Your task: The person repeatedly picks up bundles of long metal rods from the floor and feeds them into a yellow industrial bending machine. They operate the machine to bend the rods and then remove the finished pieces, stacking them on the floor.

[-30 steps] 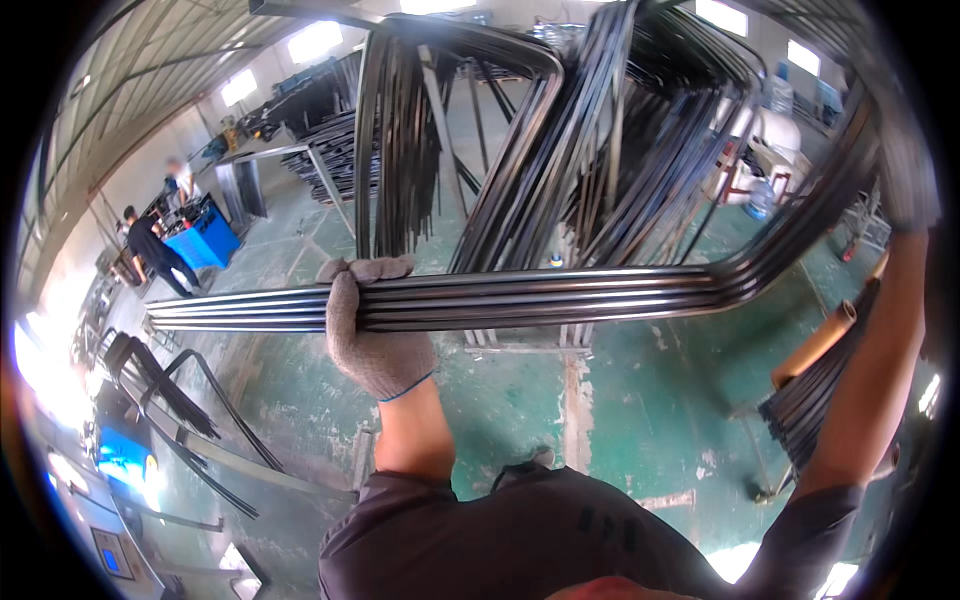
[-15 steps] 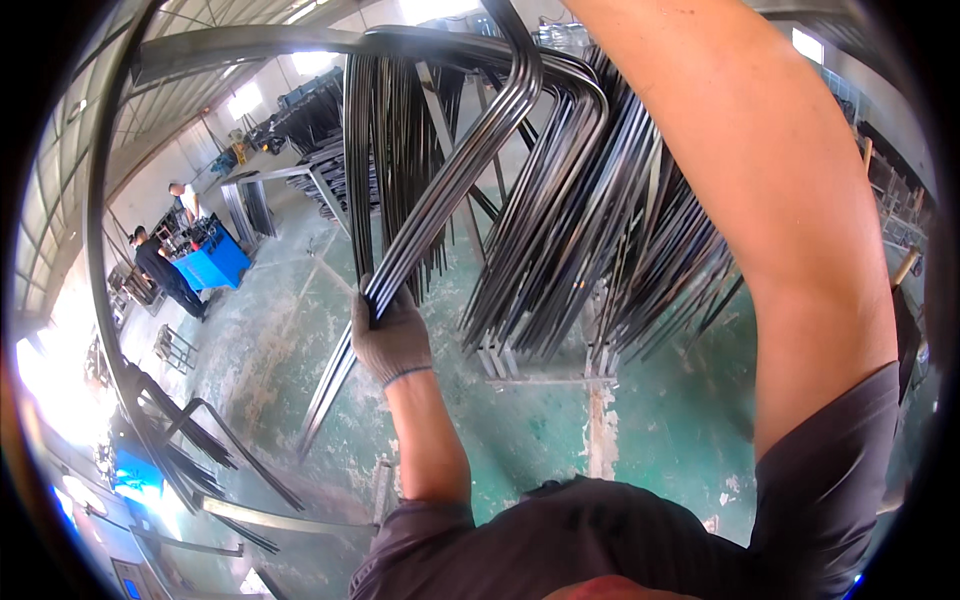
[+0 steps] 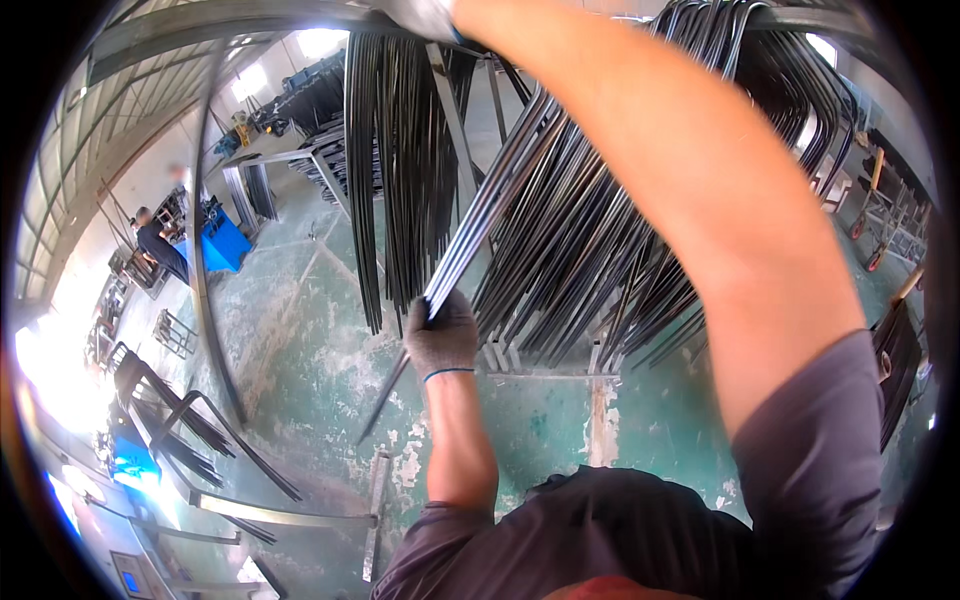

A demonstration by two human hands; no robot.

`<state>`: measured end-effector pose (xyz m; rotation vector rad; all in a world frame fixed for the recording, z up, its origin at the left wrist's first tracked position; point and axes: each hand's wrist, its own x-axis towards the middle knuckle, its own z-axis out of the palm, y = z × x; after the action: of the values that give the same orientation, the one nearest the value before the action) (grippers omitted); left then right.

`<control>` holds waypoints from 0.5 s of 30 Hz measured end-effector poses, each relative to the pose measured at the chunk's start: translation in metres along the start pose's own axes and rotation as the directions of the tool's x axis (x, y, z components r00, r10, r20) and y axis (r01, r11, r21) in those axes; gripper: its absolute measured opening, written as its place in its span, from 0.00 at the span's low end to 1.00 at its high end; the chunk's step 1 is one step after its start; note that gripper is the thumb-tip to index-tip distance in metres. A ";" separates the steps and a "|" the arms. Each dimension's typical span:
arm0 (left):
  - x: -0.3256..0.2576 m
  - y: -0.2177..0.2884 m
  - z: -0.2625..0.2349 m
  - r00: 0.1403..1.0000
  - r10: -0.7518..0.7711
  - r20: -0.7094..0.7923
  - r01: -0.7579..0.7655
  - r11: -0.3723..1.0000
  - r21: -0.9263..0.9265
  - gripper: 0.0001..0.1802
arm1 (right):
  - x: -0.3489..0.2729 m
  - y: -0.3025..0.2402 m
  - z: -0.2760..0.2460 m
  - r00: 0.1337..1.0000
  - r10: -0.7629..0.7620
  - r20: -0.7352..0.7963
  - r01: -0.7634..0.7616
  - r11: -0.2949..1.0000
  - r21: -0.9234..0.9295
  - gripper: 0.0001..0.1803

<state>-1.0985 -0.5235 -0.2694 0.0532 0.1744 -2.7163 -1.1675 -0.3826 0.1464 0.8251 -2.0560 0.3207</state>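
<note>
My left hand [image 3: 442, 332], in a grey knit glove, is closed round a slanting bundle of dark metal tubes [image 3: 490, 215]. The lower ends stick out below the fist, and the upper part runs behind my right forearm. At the top edge, my gloved right hand [image 3: 422, 14] is beside the rack's horizontal beam [image 3: 250, 22]; its fingers are cut off and blurred. Straight tubes [image 3: 362, 190] hang below that beam. Right of my left hand, a thick row of bent tubes [image 3: 570, 235] hangs on the rack, partly covered by my arm.
A long curved bar [image 3: 205, 220] stands out on the left. Bent tubes [image 3: 175, 415] rest on a low stand at lower left. Two people are by a blue machine [image 3: 225, 243] in the background. A wheeled metal cart [image 3: 885, 225] stands at right on the worn green floor.
My left hand and the tubes in it have shifted right. My right forearm has swung left, bringing its glove into view at the top. The long bar on the left has also moved right.
</note>
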 end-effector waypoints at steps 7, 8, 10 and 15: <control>-0.037 -0.118 -0.043 0.871 -0.486 0.076 0.415 0.808 0.418 0.10 | -0.128 0.148 0.101 0.992 -0.023 -0.127 -0.012 0.964 -0.267 0.15; -0.046 -0.130 -0.049 0.890 -0.453 -0.056 0.412 0.744 0.525 0.10 | -0.158 0.157 0.082 1.000 -0.008 -0.027 0.003 0.983 -0.184 0.14; -0.055 -0.139 -0.079 0.861 -0.498 -0.102 0.422 0.586 0.692 0.14 | -0.239 0.146 0.023 0.969 -0.037 0.242 0.072 0.988 -0.136 0.10; -0.123 -0.228 -0.155 0.715 -0.550 -0.431 0.539 0.040 0.842 0.14 | -0.495 0.178 -0.035 0.991 -0.125 0.046 0.117 0.981 0.154 0.14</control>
<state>-1.0778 -0.2468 -0.3891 0.3925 -1.9086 -3.0318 -1.0655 -0.0167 -0.2188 1.0575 -2.0407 0.3931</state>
